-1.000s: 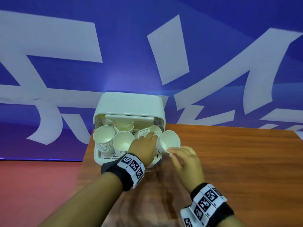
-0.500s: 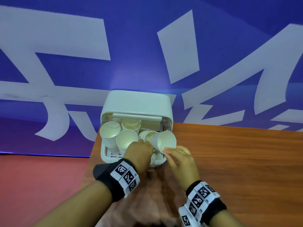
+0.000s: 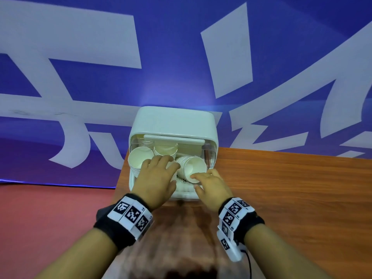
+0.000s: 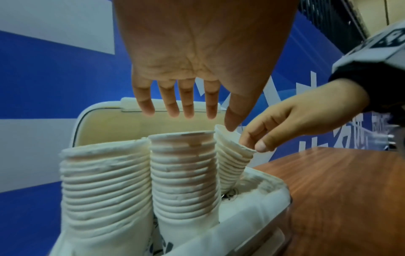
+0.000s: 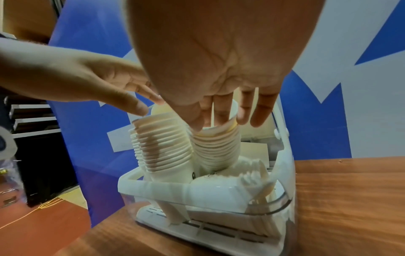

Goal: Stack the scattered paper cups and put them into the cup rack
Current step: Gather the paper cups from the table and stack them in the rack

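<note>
The white cup rack stands open at the table's far left corner and holds several stacks of paper cups. My right hand pinches the top rim of the tilted right-hand stack, thumb outside and two fingers inside the cup. In the left wrist view that pinch sits on the stack's rim. My left hand is spread flat with straight fingers just above the middle stack, holding nothing. An upright stack stands at the rack's left, another behind.
More cups lie on their sides in the rack's front right part. The rack's raised lid is behind the stacks. The wooden table stretches to the right; a blue banner wall is behind and red floor lies left.
The tilted stack has come down into the rack's right side. My left hand let go of it, moved left over the middle stack and opened flat. My right hand kept hold of the rim.
</note>
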`<action>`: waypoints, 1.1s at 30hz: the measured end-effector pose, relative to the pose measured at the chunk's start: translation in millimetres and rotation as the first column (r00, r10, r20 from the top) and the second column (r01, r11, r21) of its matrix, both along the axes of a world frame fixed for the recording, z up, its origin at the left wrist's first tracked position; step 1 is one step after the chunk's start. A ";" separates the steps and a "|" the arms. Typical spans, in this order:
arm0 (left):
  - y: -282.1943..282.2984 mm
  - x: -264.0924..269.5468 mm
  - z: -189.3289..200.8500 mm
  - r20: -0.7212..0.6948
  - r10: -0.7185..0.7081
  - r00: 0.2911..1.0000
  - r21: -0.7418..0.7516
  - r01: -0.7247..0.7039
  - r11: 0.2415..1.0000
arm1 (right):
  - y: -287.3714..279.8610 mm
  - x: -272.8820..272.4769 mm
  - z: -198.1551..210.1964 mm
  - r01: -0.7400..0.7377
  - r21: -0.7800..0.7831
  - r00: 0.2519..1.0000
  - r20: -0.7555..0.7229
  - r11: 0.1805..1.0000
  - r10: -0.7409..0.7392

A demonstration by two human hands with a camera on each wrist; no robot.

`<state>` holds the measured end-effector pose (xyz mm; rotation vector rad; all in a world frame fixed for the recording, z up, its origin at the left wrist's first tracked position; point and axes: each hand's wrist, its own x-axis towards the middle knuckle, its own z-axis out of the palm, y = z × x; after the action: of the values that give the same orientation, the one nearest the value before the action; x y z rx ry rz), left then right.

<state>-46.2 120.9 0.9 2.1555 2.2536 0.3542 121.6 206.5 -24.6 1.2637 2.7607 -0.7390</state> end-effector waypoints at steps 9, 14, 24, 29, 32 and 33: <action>27.2 16.0 -19.9 -0.159 -0.035 0.987 -0.308 -0.015 0.951 | 4.2 1.3 -17.6 -0.087 -0.113 0.979 -0.195 0.990 0.063; 43.3 14.2 -30.6 -0.304 -0.023 0.953 -0.392 -0.103 0.914 | 4.1 25.5 -18.4 0.013 -0.067 0.936 -0.350 0.998 -0.036; 40.8 -0.2 -35.3 -0.264 -0.005 0.965 -0.195 -0.048 0.980 | 1.5 15.5 -28.6 0.304 -0.281 0.920 -0.160 0.910 -0.357; 37.0 -1.4 -42.2 -0.152 0.036 0.988 -0.029 -0.041 0.999 | 4.5 0.9 -36.4 0.332 -0.304 0.923 -0.092 0.893 -0.374; 33.8 0.8 -51.2 -0.085 0.069 0.994 0.022 -0.067 0.997 | 6.6 -7.3 -37.2 0.383 -0.357 0.892 -0.097 0.852 -0.442; 33.6 0.8 -54.4 -0.074 0.074 0.995 0.030 -0.072 0.997 | 7.4 -10.0 -37.5 0.401 -0.372 0.877 -0.110 0.837 -0.468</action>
<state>-45.3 154.5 -53.4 2.1385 2.3860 0.3122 111.5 213.9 -62.1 1.8412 2.3273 -1.3720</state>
